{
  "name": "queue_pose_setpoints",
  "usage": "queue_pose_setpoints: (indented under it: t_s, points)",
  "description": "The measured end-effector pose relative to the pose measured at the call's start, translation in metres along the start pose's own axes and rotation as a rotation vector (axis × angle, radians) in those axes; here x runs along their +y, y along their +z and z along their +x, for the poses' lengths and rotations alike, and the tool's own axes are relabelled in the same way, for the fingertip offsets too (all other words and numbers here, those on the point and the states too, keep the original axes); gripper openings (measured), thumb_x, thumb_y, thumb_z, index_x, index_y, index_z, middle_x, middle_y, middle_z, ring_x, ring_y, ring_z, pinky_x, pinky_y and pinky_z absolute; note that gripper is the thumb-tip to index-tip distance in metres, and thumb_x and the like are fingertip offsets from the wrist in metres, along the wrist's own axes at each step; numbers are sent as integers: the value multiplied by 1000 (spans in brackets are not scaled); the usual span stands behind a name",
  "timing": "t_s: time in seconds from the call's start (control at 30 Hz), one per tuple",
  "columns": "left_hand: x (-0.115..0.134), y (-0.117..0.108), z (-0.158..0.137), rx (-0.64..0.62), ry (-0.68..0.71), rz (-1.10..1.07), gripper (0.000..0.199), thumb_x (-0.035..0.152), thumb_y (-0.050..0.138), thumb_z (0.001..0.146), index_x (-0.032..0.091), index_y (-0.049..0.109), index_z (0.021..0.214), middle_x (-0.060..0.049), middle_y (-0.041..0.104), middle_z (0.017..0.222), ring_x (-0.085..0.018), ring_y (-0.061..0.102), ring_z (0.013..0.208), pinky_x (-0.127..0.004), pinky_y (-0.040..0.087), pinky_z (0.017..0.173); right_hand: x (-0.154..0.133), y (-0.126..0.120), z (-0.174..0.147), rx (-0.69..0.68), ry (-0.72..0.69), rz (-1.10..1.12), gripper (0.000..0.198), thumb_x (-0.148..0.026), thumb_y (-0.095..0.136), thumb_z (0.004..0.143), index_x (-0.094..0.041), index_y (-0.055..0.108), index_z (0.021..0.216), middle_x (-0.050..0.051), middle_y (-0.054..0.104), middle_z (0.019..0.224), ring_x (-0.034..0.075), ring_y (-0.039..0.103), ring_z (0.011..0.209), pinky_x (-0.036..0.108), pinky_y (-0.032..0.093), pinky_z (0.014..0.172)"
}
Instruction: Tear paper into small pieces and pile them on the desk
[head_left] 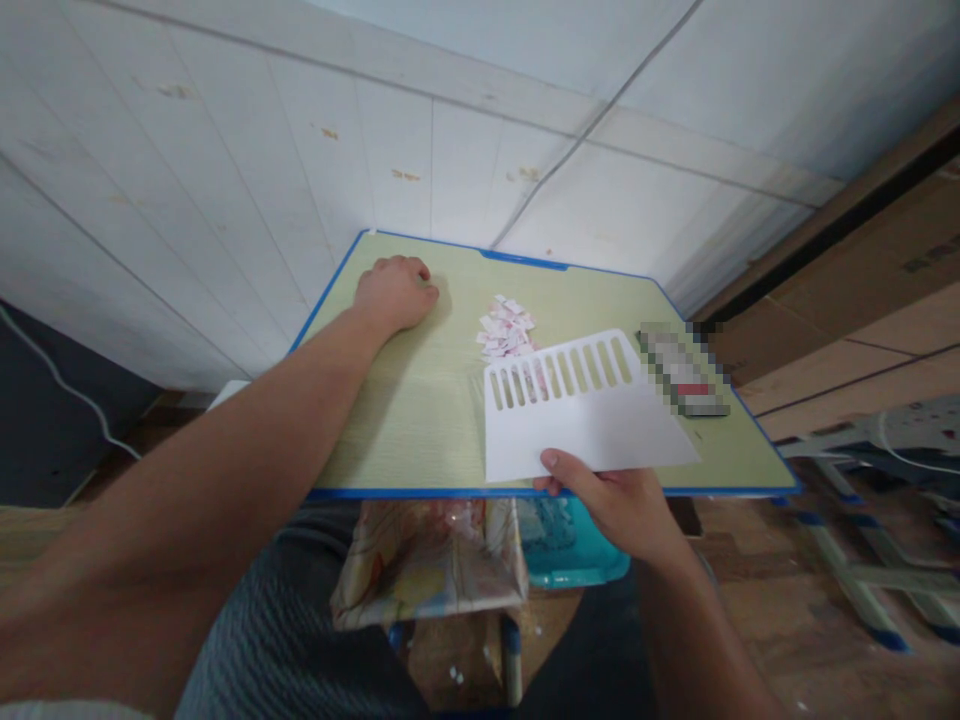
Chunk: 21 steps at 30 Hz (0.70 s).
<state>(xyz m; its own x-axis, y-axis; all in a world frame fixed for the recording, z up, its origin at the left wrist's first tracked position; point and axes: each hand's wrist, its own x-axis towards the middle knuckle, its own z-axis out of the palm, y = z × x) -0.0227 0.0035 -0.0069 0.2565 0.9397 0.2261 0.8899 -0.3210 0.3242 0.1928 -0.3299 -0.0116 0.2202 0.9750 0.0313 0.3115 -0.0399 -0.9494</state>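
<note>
My left hand (396, 291) rests on the far left of the pale green tabletop (420, 430), its fingers curled under; whatever may be in them is hidden. At the near edge, my right hand (611, 497) is closed on a white slotted sheet (577, 430), thumb on top and fingers beneath. A row of long rounded slots runs along the sheet's far side. Just beyond the sheet lies a loose pile of small white and pink paper pieces (507, 326). Its near part shows close to the slots.
A blurred-out flat object (682, 370) lies at the table's right. Beneath the table are a fabric-lined container (435, 580) and a turquoise basin (581, 570). A white panelled wall (390, 150) with a hanging cable stands behind; cardboard boxes (855, 290) stand at right.
</note>
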Motion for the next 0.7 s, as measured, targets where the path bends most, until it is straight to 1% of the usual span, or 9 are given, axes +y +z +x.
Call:
queue_pose_setpoints:
  t_s: [0.17, 0.27, 0.37, 0.47, 0.6, 0.67, 0.7]
  points:
    - [-1, 1, 1, 0, -4, 1, 48, 41, 61, 103, 22, 82, 143, -16, 76, 158, -41, 63, 152, -56, 50, 134, -3, 0, 1, -24, -5, 20, 42, -59, 93, 97, -30, 78, 71, 6, 82, 70, 29, 81, 71, 45, 76, 84]
    - [0, 0, 1, -1, -6, 14, 50, 40, 59, 103, 21, 82, 144, -17, 76, 160, -42, 63, 154, -56, 50, 134, -3, -1, 2, -55, -29, 37, 40, -57, 91, 99, -30, 79, 72, 5, 82, 70, 29, 82, 70, 44, 75, 81]
    - [-1, -2, 1, -4, -4, 25, 52, 40, 60, 102, 21, 84, 144, -17, 76, 161, -43, 65, 154, -57, 51, 134, -3, -3, 4, -108, -21, 65, 33, -54, 91, 101, -29, 82, 81, 5, 84, 72, 29, 84, 70, 42, 75, 77]
    - [-2, -4, 0, 0, 6, 37, 55, 41, 60, 100, 21, 85, 144, -19, 78, 159, -44, 67, 151, -59, 54, 131, -2, -2, 4, -155, -18, 75, 30, -54, 90, 101, -29, 83, 85, 5, 86, 74, 29, 86, 72, 41, 75, 78]
    - [-4, -6, -1, 1, 13, 59, 55, 42, 60, 99, 23, 85, 144, -17, 79, 161, -41, 69, 151, -55, 54, 132, 4, -2, 2, -124, -18, 124, 36, -57, 89, 102, -27, 81, 82, 6, 85, 72, 28, 84, 69, 39, 73, 74]
    - [-4, -6, -2, -2, 15, 62, 55, 42, 59, 100, 23, 85, 144, -17, 79, 161, -41, 69, 151, -54, 54, 132, 8, -10, 5, -56, -13, 138, 40, -55, 86, 105, -26, 81, 78, 7, 83, 71, 28, 83, 68, 38, 71, 73]
    - [-4, -6, -3, 1, 19, 62, 55, 42, 58, 101, 22, 85, 144, -17, 79, 161, -41, 70, 151, -55, 55, 131, 10, -16, 9, 13, -18, 132, 43, -53, 84, 106, -25, 79, 73, 7, 82, 69, 28, 82, 67, 39, 71, 75]
